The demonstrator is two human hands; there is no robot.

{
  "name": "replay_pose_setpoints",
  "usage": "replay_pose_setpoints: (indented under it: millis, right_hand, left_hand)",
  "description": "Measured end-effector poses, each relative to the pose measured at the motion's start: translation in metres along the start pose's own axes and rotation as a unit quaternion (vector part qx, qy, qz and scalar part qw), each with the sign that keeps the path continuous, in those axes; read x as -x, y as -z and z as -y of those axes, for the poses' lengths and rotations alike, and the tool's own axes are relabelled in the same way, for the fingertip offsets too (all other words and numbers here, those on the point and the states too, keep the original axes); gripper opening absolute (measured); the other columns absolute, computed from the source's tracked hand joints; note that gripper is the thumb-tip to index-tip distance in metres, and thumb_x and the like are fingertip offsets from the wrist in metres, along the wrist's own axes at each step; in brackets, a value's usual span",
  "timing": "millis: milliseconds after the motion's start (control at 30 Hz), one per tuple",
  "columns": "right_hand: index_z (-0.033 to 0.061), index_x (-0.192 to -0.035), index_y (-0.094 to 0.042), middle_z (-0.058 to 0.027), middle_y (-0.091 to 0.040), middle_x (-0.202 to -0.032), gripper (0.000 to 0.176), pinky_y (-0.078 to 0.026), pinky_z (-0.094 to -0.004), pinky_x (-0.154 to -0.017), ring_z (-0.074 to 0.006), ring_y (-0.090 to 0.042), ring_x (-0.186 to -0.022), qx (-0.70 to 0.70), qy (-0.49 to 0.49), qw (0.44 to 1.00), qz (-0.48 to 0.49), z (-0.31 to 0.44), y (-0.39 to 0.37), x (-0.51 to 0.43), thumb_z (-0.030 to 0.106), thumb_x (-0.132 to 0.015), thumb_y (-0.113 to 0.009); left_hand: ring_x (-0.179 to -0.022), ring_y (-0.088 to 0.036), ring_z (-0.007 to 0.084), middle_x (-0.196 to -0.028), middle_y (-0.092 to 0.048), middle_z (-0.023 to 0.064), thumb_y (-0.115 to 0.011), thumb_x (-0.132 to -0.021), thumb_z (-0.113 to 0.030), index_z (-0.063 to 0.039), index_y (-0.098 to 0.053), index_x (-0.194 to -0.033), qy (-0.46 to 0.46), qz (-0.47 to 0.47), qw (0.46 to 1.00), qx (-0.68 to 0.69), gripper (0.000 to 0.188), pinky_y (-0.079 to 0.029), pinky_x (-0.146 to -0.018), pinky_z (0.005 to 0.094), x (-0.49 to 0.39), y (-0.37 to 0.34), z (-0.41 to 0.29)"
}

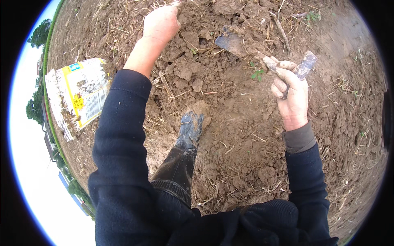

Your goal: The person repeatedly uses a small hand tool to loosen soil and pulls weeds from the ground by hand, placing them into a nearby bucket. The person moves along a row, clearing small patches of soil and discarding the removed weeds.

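Note:
My right hand (291,86) grips the mud-caked handle of a hand trowel (231,43), and the handle's end sticks out past the fingers. The trowel's grey metal blade points left over clods of brown soil (184,72); loose dirt covers part of it. At the top edge of the view, my left hand (161,24) reaches forward over the soil with its back towards me. Its fingers are bent and mostly hidden, so whether they hold anything is unclear.
A muddy white plastic bucket (83,92) with a printed label stands to the left. My rubber boot (189,129) is planted in wet soil below the hands. Dry stalks (281,33) and small green weeds (257,72) lie near the trowel. Trees (40,33) line the far left.

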State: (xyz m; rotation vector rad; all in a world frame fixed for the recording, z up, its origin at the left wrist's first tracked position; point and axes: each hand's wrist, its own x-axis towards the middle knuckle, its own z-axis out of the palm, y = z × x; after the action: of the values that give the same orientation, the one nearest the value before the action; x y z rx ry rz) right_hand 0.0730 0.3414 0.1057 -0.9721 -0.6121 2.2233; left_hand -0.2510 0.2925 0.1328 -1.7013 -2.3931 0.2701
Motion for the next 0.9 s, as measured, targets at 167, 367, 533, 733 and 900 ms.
replay_pose_setpoints:
  millis: [167,367,533,733,900]
  right_hand:
    - [0.006,-0.09,-0.053,-0.0202,-0.054,-0.117,0.013,-0.032,-0.019,-0.043,-0.0032,-0.038,-0.049,0.014,0.0,1.0,-0.008,-0.002,-0.007,0.004,-0.003,-0.08,-0.053]
    - [0.0037,-0.087,-0.055,-0.0212,-0.059,-0.107,0.012,-0.034,-0.0205,-0.041,-0.0049,-0.042,-0.047,-0.014,0.007,1.0,-0.007,0.003,-0.005,0.006,-0.003,-0.078,-0.057]
    - [0.0066,-0.089,-0.053,-0.0219,-0.054,-0.119,0.014,-0.032,-0.0185,-0.043,-0.0028,-0.037,-0.048,0.009,0.004,1.0,-0.019,0.007,-0.002,0.008,-0.003,-0.079,-0.053]
    - [0.0065,-0.09,-0.052,-0.0221,-0.054,-0.119,0.014,-0.032,-0.0182,-0.044,-0.0027,-0.036,-0.048,0.008,0.011,1.0,-0.013,0.01,-0.002,0.008,-0.003,-0.08,-0.052]
    - [0.0043,-0.088,-0.054,-0.0203,-0.058,-0.11,0.012,-0.034,-0.0192,-0.042,-0.0039,-0.04,-0.047,-0.006,0.026,1.0,0.005,0.002,-0.015,0.002,-0.003,-0.079,-0.055]
  left_hand:
    - [-0.083,-0.064,0.0273,-0.085,-0.065,0.0121,-0.047,-0.082,-0.008,-0.01,-0.06,-0.103,-0.099,0.087,0.991,-0.02,0.025,-0.052,-0.071,0.0386,-0.001,-0.009,-0.041]
    - [-0.088,-0.064,0.0267,-0.09,-0.066,0.013,-0.049,-0.079,-0.008,-0.008,-0.064,-0.092,-0.108,0.128,0.985,-0.042,0.02,-0.052,-0.073,0.0375,-0.022,-0.018,-0.041]
    - [-0.086,-0.064,0.0266,-0.088,-0.065,0.0121,-0.053,-0.078,-0.011,-0.007,-0.063,-0.092,-0.09,0.109,0.989,-0.048,0.017,-0.052,-0.072,0.0369,-0.016,-0.025,-0.048]
    - [-0.094,-0.06,0.0268,-0.094,-0.063,0.0146,-0.059,-0.075,-0.02,-0.006,-0.06,-0.102,0.003,0.059,0.998,0.038,0.03,-0.048,-0.082,0.0352,0.009,-0.032,-0.03]
    - [-0.088,-0.061,0.0305,-0.093,-0.063,0.0226,-0.059,-0.072,-0.008,0.001,-0.054,-0.117,0.079,0.021,0.982,0.168,0.045,-0.048,-0.081,0.0346,0.022,-0.047,-0.01]
